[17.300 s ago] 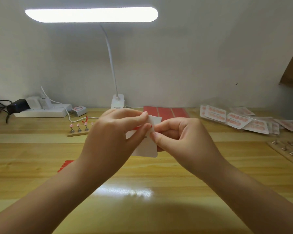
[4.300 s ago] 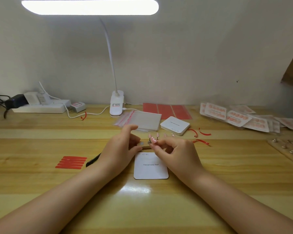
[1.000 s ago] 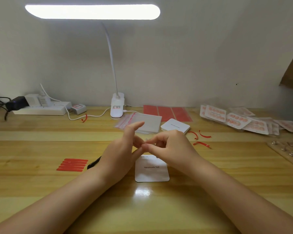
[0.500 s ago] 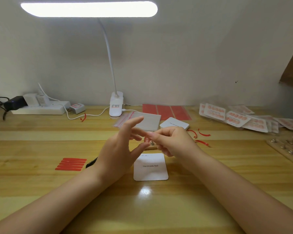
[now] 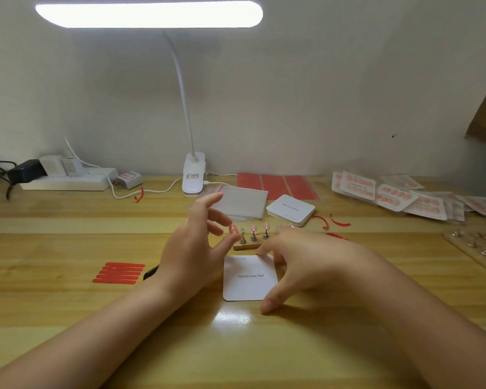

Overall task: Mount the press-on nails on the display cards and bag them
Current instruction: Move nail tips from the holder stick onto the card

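left hand (image 5: 192,249): pinches pink nail (image 5: 232,229) between thumb and a finger, other fingers spread
right hand (image 5: 306,259): fingers loose, holds nothing; over card's right edge
card (image 5: 249,279): flat on table (image 5: 68,318); between hands
stand (image 5: 250,242): just behind card; pink nails on pegs

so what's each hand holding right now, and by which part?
Left hand pinches a pink nail between thumb and fingertip, exact contact unclear. Right hand holds nothing.
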Tool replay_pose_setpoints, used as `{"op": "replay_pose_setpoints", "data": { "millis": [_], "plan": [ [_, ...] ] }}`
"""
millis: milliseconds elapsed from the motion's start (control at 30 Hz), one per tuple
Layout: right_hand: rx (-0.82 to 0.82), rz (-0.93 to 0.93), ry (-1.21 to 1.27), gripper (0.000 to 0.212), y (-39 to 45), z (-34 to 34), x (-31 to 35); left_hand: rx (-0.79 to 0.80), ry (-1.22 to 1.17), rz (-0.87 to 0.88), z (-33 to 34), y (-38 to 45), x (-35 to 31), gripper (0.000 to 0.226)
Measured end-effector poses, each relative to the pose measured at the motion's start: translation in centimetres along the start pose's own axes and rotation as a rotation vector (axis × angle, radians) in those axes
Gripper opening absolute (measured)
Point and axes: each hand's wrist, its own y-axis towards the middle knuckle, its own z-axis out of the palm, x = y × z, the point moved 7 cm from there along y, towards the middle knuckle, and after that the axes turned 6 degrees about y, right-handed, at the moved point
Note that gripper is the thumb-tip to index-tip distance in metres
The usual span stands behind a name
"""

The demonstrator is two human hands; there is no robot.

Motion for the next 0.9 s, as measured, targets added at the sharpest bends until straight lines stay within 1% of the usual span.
{"op": "replay_pose_setpoints", "data": {
  "millis": [67,233,400,500,567,667,733,800,900],
  "plan": [
    [0.01,0.002,0.035,0.092,0.0,0.1,0.0,0.013,-0.011,-0.039,0.4,0.0,0.5,0.07],
    [-0.009,0.0,0.089,0.076,0.2,0.0,-0.2,0.073,-0.016,-0.096,1.5,-0.1,1.5,0.071],
    [-0.024,-0.01,0.112,0.072,0.3,0.3,-0.2,0.211,-0.048,-0.174,3.1,-0.5,2.4,0.07],
    [-0.051,-0.021,0.126,0.072,0.3,0.1,0.0,0.219,-0.103,-0.247,3.3,-0.3,2.9,0.068],
    [-0.096,-0.033,0.126,0.07,0.1,-0.2,0.1,0.195,-0.184,-0.342,3.2,-0.1,3.4,0.065],
    [-0.173,-0.061,0.118,0.069,-0.2,-0.6,0.5,0.139,-0.4,-0.506,2.9,0.0,4.3,0.061],
    [-0.214,-0.072,0.094,0.069,-0.4,-0.8,0.8,0.121,-0.523,-0.564,2.8,0.1,4.6,0.06],
    [-0.259,-0.074,0.058,0.073,-0.6,-1.2,1.0,0.139,-0.613,-0.577,2.6,0.3,4.7,0.06],
    [-0.346,-0.073,-0.033,0.076,-0.7,-1.9,1.2,0.2,-0.64,-0.493,1.9,1.0,4.2,0.057]
  ]
}}
